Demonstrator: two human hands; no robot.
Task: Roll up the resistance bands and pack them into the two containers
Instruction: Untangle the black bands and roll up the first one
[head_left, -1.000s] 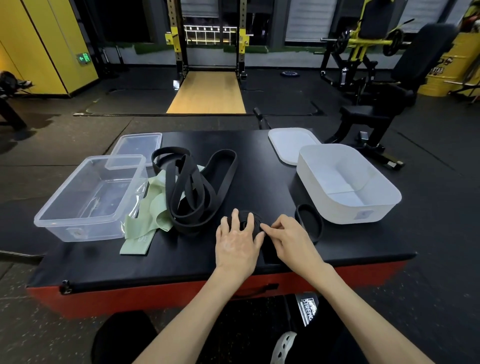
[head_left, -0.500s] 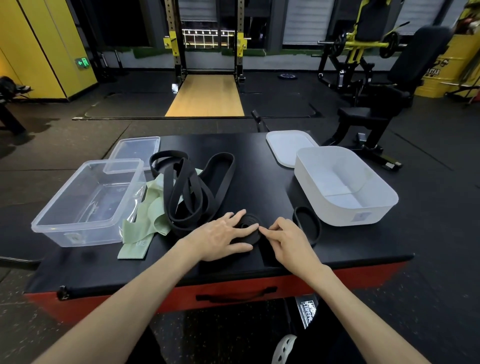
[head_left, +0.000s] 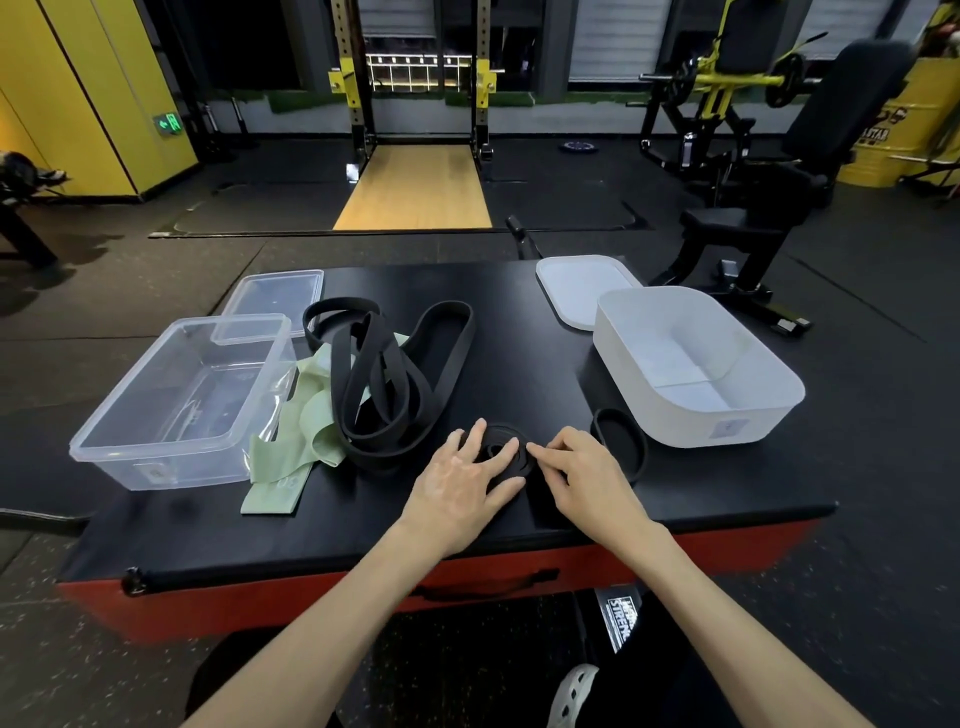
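A black resistance band lies coiled into a flat roll (head_left: 506, 448) near the front of the black platform (head_left: 519, 322). My left hand (head_left: 465, 480) lies flat on the roll with straight fingers pressing it down. My right hand (head_left: 584, 475) pinches the roll's outer edge from the right. A small rolled black band (head_left: 621, 441) lies to the right of my hands, beside the empty white container (head_left: 691, 421). Loose black bands (head_left: 387, 374) and pale green bands (head_left: 306, 436) are piled to the left, next to the empty clear container (head_left: 156, 447).
A clear lid (head_left: 275, 296) lies behind the clear container, a white lid (head_left: 576, 286) behind the white one. The platform has a red front side. Gym machines, a bench and a rack stand on the dark floor beyond.
My left hand has turned on the roll, from fingers pointing right to pointing up over it. My right hand stays at the roll's right edge. The view has shifted slightly.
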